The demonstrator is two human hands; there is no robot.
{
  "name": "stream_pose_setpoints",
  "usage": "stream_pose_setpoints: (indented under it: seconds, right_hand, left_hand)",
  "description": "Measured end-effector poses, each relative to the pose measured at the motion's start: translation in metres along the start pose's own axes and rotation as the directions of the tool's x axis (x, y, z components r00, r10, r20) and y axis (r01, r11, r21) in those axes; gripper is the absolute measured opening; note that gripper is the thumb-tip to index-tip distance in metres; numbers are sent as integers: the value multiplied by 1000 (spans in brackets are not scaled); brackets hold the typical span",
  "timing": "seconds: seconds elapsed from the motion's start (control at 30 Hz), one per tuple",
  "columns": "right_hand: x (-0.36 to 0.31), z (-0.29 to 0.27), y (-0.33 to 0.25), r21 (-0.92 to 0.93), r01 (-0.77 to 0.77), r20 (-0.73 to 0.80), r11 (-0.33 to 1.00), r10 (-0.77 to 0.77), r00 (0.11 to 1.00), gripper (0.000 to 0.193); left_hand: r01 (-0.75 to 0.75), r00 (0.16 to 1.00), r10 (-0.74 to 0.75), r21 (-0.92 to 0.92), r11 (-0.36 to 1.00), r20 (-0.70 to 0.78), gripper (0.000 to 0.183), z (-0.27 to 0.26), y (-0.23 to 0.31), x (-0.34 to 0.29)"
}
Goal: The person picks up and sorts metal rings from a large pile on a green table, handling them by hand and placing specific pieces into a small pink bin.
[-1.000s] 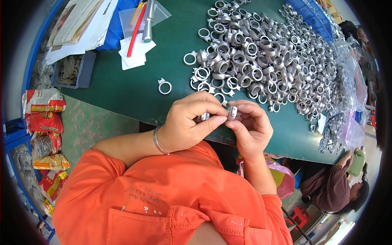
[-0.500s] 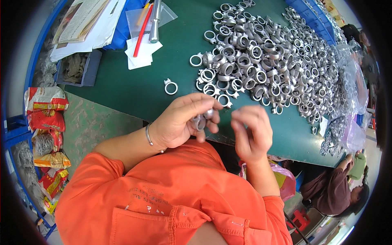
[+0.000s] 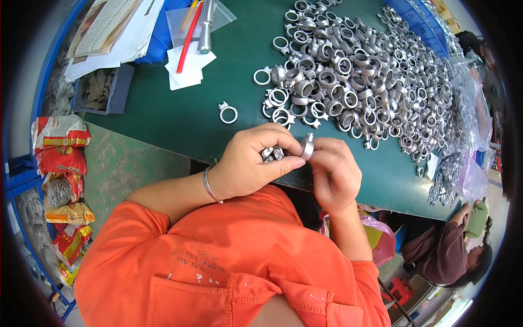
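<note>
A grey metal ring (image 3: 308,148) with a small lug stands upright between my two hands, just over the table's near edge. My left hand (image 3: 256,158) curls round several other metal rings, of which only the lugged ends show, and its thumb and forefinger meet the upright ring. From the other side the fingers of my right hand (image 3: 335,169) pinch that same ring. One loose ring (image 3: 228,114) lies alone on the green table, left of a large heap of like rings (image 3: 348,76).
Papers (image 3: 111,32), a red pen (image 3: 189,41) and a metal rod-like tool (image 3: 205,32) lie at the back left, near a grey bin (image 3: 117,90). A blue crate (image 3: 417,24) and clear plastic bags (image 3: 468,103) border the heap. Another person (image 3: 447,250) sits at the right.
My hands have come together. The left hand has turned and closed over its rings, and an upright ring now shows between both hands. A ring at the heap's near edge is gone.
</note>
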State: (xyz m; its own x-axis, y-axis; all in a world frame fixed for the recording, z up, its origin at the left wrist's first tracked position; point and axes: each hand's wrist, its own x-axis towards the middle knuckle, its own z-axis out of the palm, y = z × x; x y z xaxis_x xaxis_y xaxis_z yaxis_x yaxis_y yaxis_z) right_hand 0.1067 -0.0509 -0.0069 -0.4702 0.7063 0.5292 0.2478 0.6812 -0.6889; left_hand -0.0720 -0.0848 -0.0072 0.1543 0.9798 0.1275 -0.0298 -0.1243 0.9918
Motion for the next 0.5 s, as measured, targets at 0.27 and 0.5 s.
stream_pose_setpoints:
  seconds: [0.27, 0.5]
  right_hand:
    - [-14, 4, -8, 531, -391, 35, 752, 441, 897, 25]
    - [-12, 5, -4, 154, -180, -167, 971, 205, 964, 31]
  left_hand:
    - [-123, 992, 124, 74, 990, -15, 10, 6, 0, 0]
    - [-110, 993, 114, 95, 989, -39, 12, 6, -2, -1]
